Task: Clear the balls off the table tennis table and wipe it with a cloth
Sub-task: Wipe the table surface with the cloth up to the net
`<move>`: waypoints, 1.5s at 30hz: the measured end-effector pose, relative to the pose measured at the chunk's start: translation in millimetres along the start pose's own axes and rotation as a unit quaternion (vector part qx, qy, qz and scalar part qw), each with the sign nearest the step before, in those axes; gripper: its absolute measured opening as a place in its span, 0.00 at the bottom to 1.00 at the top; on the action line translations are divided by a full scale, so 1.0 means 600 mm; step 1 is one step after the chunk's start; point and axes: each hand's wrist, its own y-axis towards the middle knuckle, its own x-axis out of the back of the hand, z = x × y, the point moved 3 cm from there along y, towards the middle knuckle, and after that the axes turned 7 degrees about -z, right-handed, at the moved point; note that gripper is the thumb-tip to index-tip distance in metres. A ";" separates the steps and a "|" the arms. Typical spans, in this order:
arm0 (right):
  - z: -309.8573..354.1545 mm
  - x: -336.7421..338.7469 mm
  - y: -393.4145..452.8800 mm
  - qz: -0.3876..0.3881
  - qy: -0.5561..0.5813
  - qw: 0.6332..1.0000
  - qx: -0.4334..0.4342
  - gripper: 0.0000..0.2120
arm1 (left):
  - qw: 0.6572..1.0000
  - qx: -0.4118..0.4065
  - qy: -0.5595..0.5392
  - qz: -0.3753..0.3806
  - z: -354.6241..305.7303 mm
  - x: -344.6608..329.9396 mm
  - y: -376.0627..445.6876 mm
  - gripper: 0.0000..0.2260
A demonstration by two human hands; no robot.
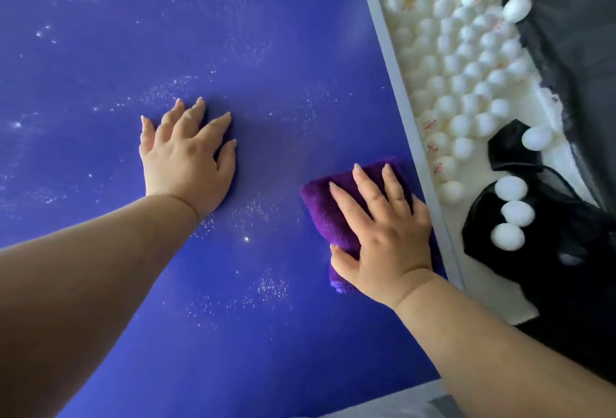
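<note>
The blue table tennis table [100, 67] fills the view, speckled with pale dust or droplets. My right hand [383, 227] presses flat on a folded purple cloth [325, 207] near the table's right edge, fingers spread over it and thumb hooked under its near side. My left hand [188, 154] rests palm down on the bare table surface, fingers apart, holding nothing. Several white balls [466, 60] lie heaped off the table beyond its right edge.
The table's white edge line [400, 90] runs diagonally at the right. Beyond it, a white container or net holds the ball heap, with dark fabric [566, 34] and black mesh [540, 234] carrying three loose balls [510, 210]. The table's near edge shows at bottom right.
</note>
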 end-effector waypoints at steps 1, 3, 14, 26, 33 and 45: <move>-0.016 0.003 0.014 -0.003 -0.003 1.000 -0.017 0.37 | 1.000 0.000 0.001 -0.003 0.000 0.001 0.001 0.18; -0.034 0.009 0.064 -0.013 -0.008 0.997 -0.079 0.37 | 1.000 -0.003 0.010 -0.007 0.001 0.002 0.001 0.18; 0.075 0.013 0.186 0.021 0.013 0.999 -0.025 0.38 | 1.000 0.003 0.013 -0.027 -0.001 0.000 0.000 0.17; -0.017 0.017 0.291 -0.005 -0.005 0.989 -0.150 0.37 | 0.999 0.007 0.018 -0.032 -0.001 -0.002 0.001 0.16; 0.069 0.008 0.229 -0.014 -0.008 1.000 -0.001 0.34 | 1.000 0.010 0.023 -0.019 -0.002 0.000 0.002 0.17; 0.005 0.020 0.363 0.002 0.001 0.991 -0.131 0.35 | 0.999 0.003 0.044 0.007 -0.003 -0.003 0.006 0.20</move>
